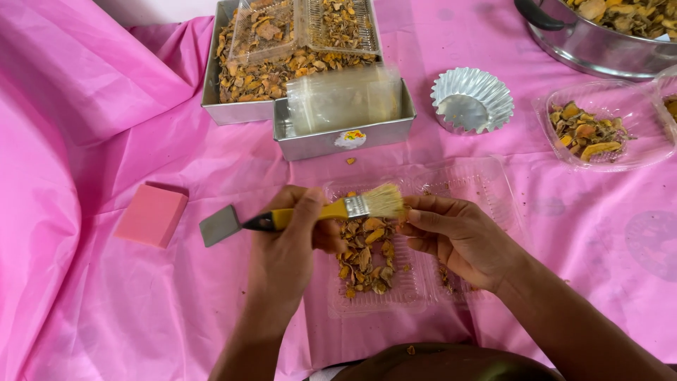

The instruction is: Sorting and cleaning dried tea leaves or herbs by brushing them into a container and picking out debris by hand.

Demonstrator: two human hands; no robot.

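My left hand (289,247) grips a small paintbrush (331,209) by its yellow handle, the pale bristles pointing right. My right hand (458,236) meets the bristle tips with its fingertips pinched together, possibly on a small piece that I cannot make out. Both hands hover over an open clear plastic clamshell container (486,187) lying on the pink cloth. Its left half holds a heap of dried orange-brown slices (363,257).
A metal tray (211,92) of dried slices with clear boxes on top sits at the back, a smaller metal tin (338,137) of plastic bags before it. A foil cup (471,100), a filled clear tub (599,130), a steel pot (592,49), a pink block (150,215) and a grey card (219,226) lie around.
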